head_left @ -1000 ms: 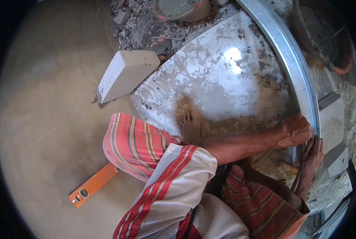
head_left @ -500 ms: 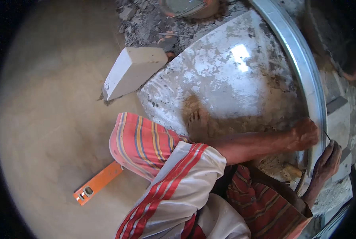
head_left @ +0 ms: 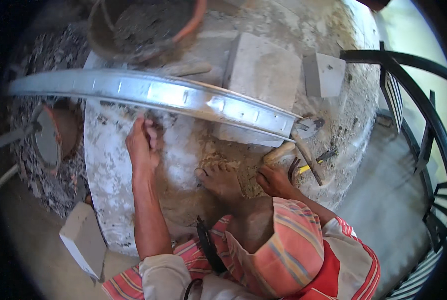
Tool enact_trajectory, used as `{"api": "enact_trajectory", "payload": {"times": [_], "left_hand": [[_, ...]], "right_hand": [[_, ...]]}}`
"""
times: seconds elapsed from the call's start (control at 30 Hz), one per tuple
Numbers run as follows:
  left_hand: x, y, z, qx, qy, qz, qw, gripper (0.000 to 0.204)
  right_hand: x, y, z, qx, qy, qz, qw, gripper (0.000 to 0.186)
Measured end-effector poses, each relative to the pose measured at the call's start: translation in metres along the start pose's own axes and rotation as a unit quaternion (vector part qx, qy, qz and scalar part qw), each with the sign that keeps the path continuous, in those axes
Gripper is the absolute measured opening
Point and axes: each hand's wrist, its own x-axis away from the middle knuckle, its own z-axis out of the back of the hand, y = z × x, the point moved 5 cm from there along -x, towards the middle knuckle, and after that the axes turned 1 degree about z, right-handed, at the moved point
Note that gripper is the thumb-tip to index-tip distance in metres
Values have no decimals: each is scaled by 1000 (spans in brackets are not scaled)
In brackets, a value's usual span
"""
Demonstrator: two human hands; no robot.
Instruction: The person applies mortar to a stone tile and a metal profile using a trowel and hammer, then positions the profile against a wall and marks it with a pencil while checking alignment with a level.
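Head view: the metal channel (head_left: 183, 95) runs right across the dusty slab (head_left: 108, 185), its right end up against the tool clutter. Left hand (head_left: 142, 145) is just below the channel, fingers loosely curled; can't tell if they're pinching anything or touching the metal. Right hand (head_left: 277, 180) is down near the channel's right end, fingers bent under, and I can't tell if there's something in them.

That right side is pretty crowded: a trowel (head_left: 311, 126) at the channel's tip, a pale wooden handle (head_left: 279, 152) right by the right hand, plus a tool with a yellow part (head_left: 303, 170) lying beside. A bare foot (head_left: 218, 180) sits on the slab between the hands.

Behind the channel there's a big bucket of grey mix (head_left: 197, 20), a broad pale block (head_left: 266, 70) partly hidden by the metal, and a smaller block (head_left: 326, 75). Off left, a second bucket (head_left: 69, 132) sits in rubble (head_left: 38, 185), with another block (head_left: 83, 240) lower down. Black railing (head_left: 408, 60) on the far right.
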Motion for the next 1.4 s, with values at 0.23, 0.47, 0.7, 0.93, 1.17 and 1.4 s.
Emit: {"api": "enact_trajectory", "payload": {"times": [0.23, 0.47, 0.7, 0.93, 1.17, 1.4], "left_hand": [[7, -36, -9, -140, 15, -183, 973, 18], [-31, 7, 6, 124, 45, -109, 985, 23], [-62, 33, -8, 352, 62, -55, 932, 37], [-90, 83, 5, 256, 189, -166, 933, 61], [-58, 92, -1, 241, 226, -220, 918, 36], [0, 92, -14, 264, 196, -252, 910, 30]], "right_hand": [[-23, -8, -1, 109, -123, -85, 983, 19], [-110, -87, 122, 173, 201, 79, 961, 30], [-201, -101, 88, 173, 154, 171, 958, 32], [-221, -107, 73, 153, 67, 160, 973, 33], [-197, -119, 96, 160, 58, 95, 981, 25], [-153, -127, 121, 195, 127, 153, 960, 13]]}}
